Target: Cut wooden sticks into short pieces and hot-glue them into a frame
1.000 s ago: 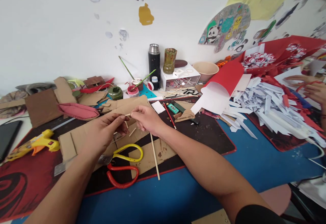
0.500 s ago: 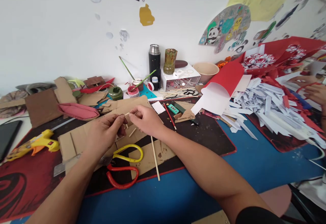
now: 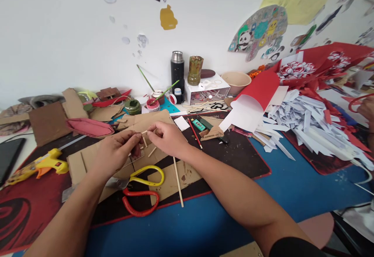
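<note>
Over the cardboard, my left hand point(image 3: 118, 151) is closed, its thumb and finger pinching one end of a short wooden stick point(image 3: 144, 132). My right hand point(image 3: 167, 138) pinches the other end, so the stick bridges the small gap between my fingertips. Below lie a short cut stick piece point(image 3: 152, 152) and a longer wooden stick point(image 3: 178, 183). Scissors point(image 3: 146, 177) with one yellow and one red handle rest by my left wrist, blades partly hidden under it. The cardboard sheet point(image 3: 159, 118) spreads beneath both hands.
A yellow glue gun point(image 3: 48, 163) lies at left. Paint jars point(image 3: 133, 107), a black flask point(image 3: 177, 70) and a white box point(image 3: 206, 91) stand by the wall. A red pencil point(image 3: 195, 133) lies right of my hands. Paper strips point(image 3: 304, 120) pile up near another person's hand point(image 3: 366, 109).
My left hand has shifted slightly, its fingertips drawing a little away from my right hand, showing more of the stick. At far right, the other person's hand has moved down and right.
</note>
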`<act>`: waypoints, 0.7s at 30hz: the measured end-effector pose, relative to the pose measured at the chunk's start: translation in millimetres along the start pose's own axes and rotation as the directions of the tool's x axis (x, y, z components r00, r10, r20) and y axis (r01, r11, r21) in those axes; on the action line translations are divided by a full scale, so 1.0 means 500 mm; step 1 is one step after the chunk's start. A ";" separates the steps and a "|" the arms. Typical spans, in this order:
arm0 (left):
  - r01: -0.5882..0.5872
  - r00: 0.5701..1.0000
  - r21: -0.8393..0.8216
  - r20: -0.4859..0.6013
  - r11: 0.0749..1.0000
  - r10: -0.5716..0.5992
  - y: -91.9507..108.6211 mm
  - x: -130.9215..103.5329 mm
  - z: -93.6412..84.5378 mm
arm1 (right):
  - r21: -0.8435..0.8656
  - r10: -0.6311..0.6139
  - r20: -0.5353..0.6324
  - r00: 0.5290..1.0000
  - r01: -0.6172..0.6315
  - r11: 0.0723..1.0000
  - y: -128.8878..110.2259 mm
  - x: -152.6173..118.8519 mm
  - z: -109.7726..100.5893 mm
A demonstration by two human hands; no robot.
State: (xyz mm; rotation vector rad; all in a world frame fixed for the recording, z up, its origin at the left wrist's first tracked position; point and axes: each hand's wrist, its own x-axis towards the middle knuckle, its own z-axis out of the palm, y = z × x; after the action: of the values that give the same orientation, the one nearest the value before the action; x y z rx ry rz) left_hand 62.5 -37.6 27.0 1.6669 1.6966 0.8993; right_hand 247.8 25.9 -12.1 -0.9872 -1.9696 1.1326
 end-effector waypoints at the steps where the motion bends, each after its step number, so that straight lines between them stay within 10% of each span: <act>1: 0.006 1.000 -0.027 0.021 1.000 -0.006 -0.001 0.001 -0.002 | 0.009 -0.009 0.003 1.000 0.009 1.000 -0.001 0.000 0.000; 12: 0.185 0.980 -0.435 0.143 0.881 -0.135 -0.021 0.012 0.000 | -0.027 -0.059 0.065 0.996 0.061 0.998 -0.007 -0.003 -0.006; 21: 0.243 0.968 -0.466 0.170 0.851 -0.183 -0.019 0.014 0.003 | -0.042 -0.096 0.053 0.994 0.098 0.994 -0.016 -0.008 -0.004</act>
State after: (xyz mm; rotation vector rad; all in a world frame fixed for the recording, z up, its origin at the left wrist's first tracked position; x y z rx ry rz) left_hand 57.9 -30.6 18.8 1.1472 1.3924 0.9928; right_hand 249.1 20.3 -4.8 -0.8827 -2.0680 1.0744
